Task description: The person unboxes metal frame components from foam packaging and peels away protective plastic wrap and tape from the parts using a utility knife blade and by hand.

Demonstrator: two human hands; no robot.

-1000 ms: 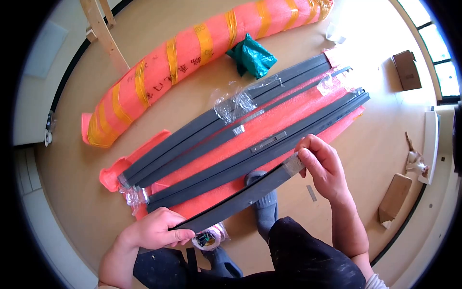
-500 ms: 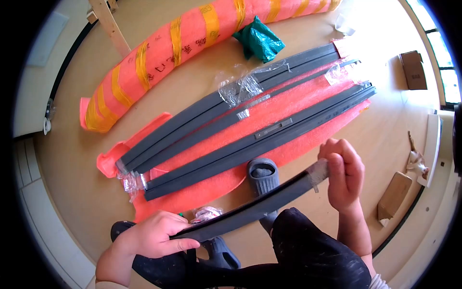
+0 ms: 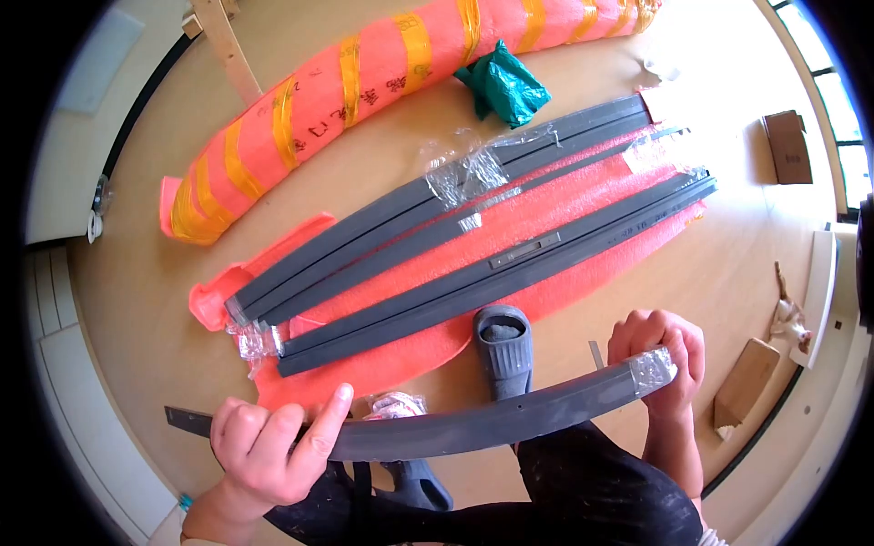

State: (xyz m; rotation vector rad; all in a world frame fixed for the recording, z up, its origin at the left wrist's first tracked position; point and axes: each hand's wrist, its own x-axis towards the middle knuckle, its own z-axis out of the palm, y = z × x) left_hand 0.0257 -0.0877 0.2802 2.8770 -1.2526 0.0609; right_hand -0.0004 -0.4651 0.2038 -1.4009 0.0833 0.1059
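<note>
A long dark grey strip (image 3: 473, 428) spans the space above my knees, with clear tape wrapped round its right end. My left hand (image 3: 273, 455) is round the strip's left part, its index finger stretched up and the strip's far left end sticking out past it. Behind the taped end, my right hand (image 3: 660, 359) has its fingers curled on the strip. Beyond lie several dark grey profiles (image 3: 437, 300) on pink foam wrap (image 3: 564, 273), with crumpled clear film (image 3: 469, 177) over the far ones.
A long pink foam bundle (image 3: 319, 100) bound with yellow tape lies at the back, beside a green plastic bag (image 3: 510, 86). Cardboard boxes (image 3: 787, 147) and a cat (image 3: 788, 314) are at the right. My grey slipper (image 3: 505, 350) touches the near foam edge.
The strip has turned so that its broad face shows and its right end sits lower. My right hand has moved down and right; my left index finger has lifted.
</note>
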